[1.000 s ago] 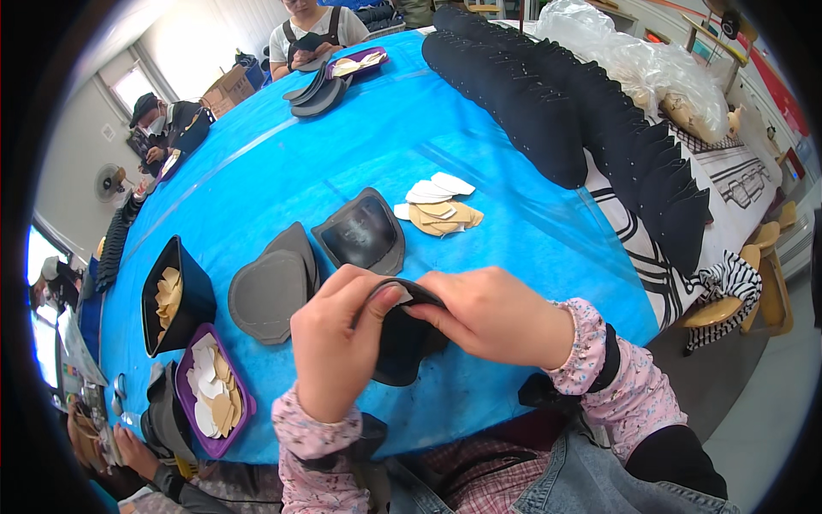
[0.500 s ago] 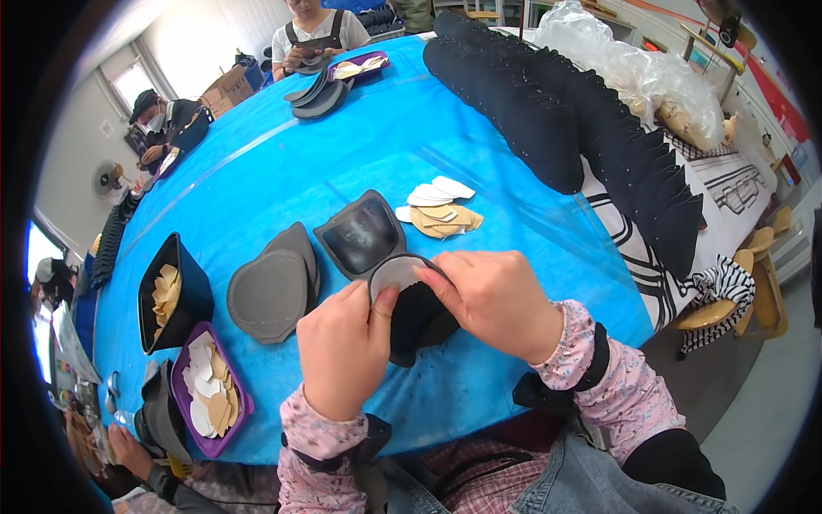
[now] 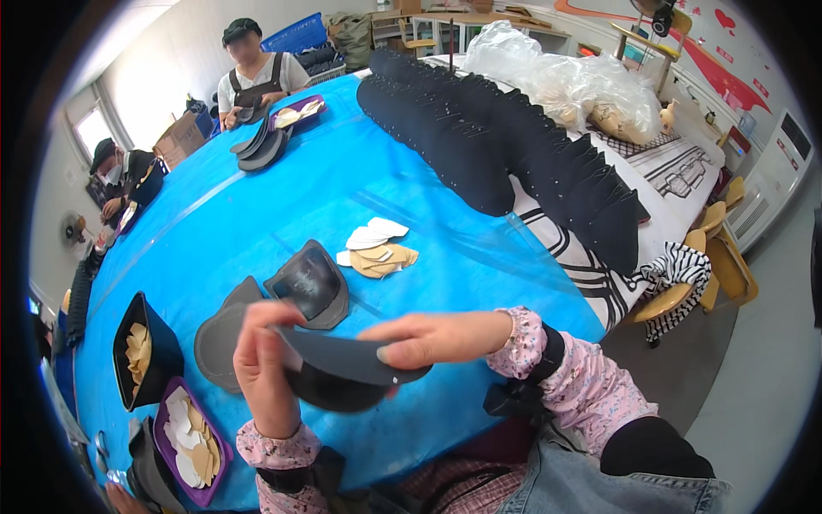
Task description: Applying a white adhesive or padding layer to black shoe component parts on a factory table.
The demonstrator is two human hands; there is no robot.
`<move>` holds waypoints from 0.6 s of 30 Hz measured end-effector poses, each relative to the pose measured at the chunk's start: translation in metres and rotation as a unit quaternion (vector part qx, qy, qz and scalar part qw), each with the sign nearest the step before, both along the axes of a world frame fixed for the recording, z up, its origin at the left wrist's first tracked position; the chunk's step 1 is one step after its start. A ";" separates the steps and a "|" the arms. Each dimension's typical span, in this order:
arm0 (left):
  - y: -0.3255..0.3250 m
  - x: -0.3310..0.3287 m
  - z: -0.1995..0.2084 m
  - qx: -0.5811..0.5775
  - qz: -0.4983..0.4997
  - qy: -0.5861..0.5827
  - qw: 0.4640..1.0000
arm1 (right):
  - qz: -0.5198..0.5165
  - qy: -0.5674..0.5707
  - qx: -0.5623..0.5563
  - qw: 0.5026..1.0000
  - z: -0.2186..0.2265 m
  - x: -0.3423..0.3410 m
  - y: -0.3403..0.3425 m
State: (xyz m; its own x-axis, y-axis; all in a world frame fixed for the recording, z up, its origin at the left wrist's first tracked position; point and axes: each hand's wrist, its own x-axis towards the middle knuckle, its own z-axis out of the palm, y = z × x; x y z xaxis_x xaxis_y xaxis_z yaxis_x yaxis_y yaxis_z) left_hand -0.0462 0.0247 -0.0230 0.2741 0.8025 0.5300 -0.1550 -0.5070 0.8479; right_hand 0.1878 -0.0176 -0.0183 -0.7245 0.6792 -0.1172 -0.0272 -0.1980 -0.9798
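Note:
Over the near part of the table I hold a dark curved padded piece (image 3: 347,377), tilted, with a smooth grey-black face and a black underside. My right hand (image 3: 419,338) pinches its right end, thumb on top. Around its left end is my left hand (image 3: 270,368), the fingers bent over the edge and smeared by motion. Just beyond lies a moulded dark piece with a shiny hollow (image 3: 312,283). Grey flat padded pieces (image 3: 214,343) are stacked beside it, partly hidden by my left hand. White and tan cut pieces (image 3: 377,248) form a small pile farther back.
A black bin (image 3: 154,364) and a purple tray (image 3: 224,445) of cut pieces stand at left on the blue table cover (image 3: 462,283). Long rows of black pieces (image 3: 479,128) lie at the far right. Two people work across the table; yellow chairs (image 3: 723,265) stand at right.
The padded piece has turned from upright, hollow side showing, to lying tilted sideways. My left hand moved left with its fingers raised; the right hand dropped lower. The whole view shifted.

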 end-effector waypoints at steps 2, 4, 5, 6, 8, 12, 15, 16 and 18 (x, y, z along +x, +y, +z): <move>0.007 0.004 0.001 -0.056 0.032 -0.082 0.995 | -0.150 0.002 0.127 0.981 0.009 0.010 0.006; 0.010 0.007 0.003 -0.101 0.085 -0.117 0.984 | -0.438 -0.072 0.289 0.848 0.002 0.032 0.022; 0.013 0.003 0.000 -0.110 0.118 -0.106 0.981 | -0.577 -0.159 0.395 0.697 -0.007 0.046 0.035; 0.016 0.003 -0.002 -0.109 0.111 -0.111 0.981 | -0.655 -0.252 0.445 0.556 -0.011 0.066 0.042; 0.019 -0.003 -0.009 -0.119 0.082 -0.116 0.983 | -0.707 -0.320 0.471 0.420 -0.021 0.095 0.054; 0.027 -0.004 -0.017 -0.091 0.091 -0.094 0.987 | -0.664 -0.477 0.426 0.386 -0.060 0.137 0.077; 0.034 -0.013 -0.022 -0.100 0.114 -0.103 0.983 | -0.625 -0.515 0.343 0.475 -0.072 0.135 0.081; 0.036 -0.017 -0.023 -0.110 0.119 -0.114 0.980 | -0.621 -0.538 0.336 0.461 -0.070 0.135 0.082; 0.043 -0.013 -0.027 -0.109 0.126 -0.120 0.979 | -0.630 -0.551 0.354 0.417 -0.066 0.140 0.083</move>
